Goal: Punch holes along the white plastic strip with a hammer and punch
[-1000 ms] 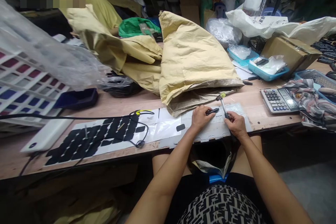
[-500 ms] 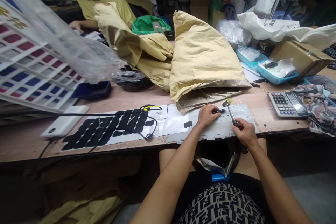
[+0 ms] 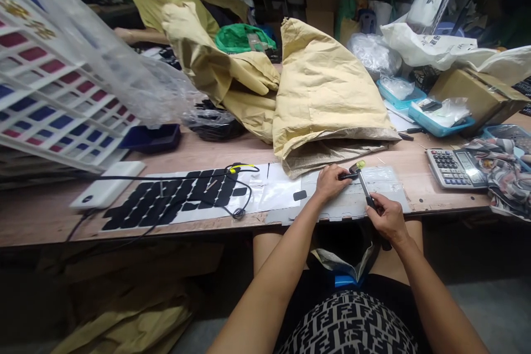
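My right hand (image 3: 388,218) is closed around the dark handle of a small hammer (image 3: 365,188). The hammer's head, with a yellow-green face, is at the end of a small black piece (image 3: 348,176). My left hand (image 3: 331,181) pinches that black piece at its other end and rests on a grey board (image 3: 323,202) at the table's front edge. What exactly the black piece is, I cannot make out. Just left of my left hand lies a flat black rounded rectangle (image 3: 299,195).
Left of the board, a white sheet carries rows of black pieces (image 3: 166,199), with a black cable (image 3: 249,193) across it. A large tan paper sack (image 3: 332,88) stands behind the board. A calculator (image 3: 456,168) lies to the right. Beyond the table is a person in yellow (image 3: 182,0).
The hammer head has come down and left, onto the end of the black piece. My left hand keeps its grip. The whole view has shifted slightly.
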### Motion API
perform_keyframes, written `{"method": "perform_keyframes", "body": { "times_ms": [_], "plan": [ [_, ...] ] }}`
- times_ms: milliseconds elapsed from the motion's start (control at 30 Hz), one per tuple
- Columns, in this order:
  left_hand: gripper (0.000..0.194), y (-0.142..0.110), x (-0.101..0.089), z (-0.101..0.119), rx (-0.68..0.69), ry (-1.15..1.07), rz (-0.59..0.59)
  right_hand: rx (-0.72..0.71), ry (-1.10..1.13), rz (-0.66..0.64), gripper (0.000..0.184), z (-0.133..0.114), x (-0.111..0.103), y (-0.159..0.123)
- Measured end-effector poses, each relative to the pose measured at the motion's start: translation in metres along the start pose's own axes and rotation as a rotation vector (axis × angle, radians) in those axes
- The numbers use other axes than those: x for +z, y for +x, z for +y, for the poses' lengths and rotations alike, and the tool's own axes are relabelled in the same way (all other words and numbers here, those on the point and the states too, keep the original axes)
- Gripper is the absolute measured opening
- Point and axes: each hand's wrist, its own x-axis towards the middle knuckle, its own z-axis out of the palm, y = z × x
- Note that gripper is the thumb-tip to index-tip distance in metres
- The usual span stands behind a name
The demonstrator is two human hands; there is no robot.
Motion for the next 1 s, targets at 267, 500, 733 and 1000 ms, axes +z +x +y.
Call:
{"method": "perform_keyframes", "body": {
  "times_ms": [267,500,733,1000],
  "plan": [
    [0.021,0.0,0.0,-0.001,0.008,0.01,0.004,0.029,0.036,-0.016,0.039,0.002,0.001,0.015],
    [0.02,0.003,0.001,-0.004,0.021,0.0,0.01,0.1,0.091,0.05,0.042,0.026,0.007,0.043],
    [0.024,-0.059,-0.011,0.017,0.256,-0.447,0.035,0.092,0.099,0.053,0.041,0.033,0.011,0.043],
    [0.026,-0.168,0.049,0.009,0.089,-0.153,-0.29,0.083,0.05,0.065,0.04,0.03,0.011,0.042]
  ]
}}
